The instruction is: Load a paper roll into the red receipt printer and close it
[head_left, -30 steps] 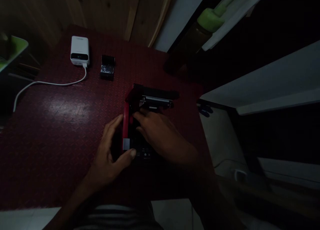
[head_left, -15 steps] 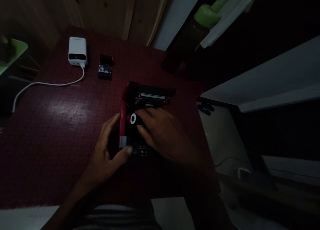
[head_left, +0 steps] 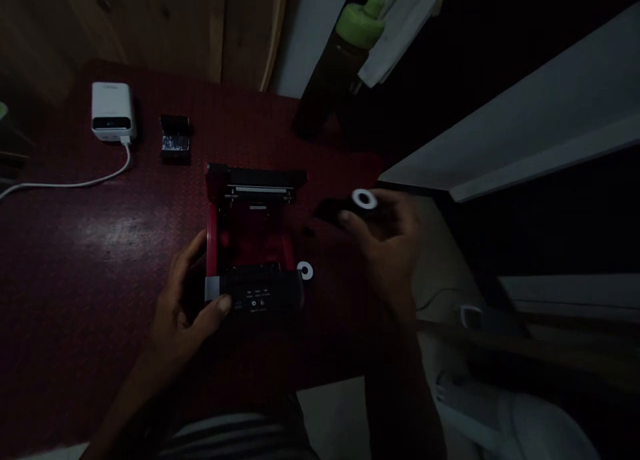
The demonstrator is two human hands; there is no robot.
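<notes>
Right hand (head_left: 387, 243) closed on a dark roll (head_left: 350, 207) near the open printer (head_left: 253, 273), left hand (head_left: 183, 307) holding its front.

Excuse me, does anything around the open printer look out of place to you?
Yes: a small white ring lies loose on the red patterned tabletop, just beside the open red-and-black printer. It looks stray, and resembles the white core of the black roll in the right hand.
</notes>
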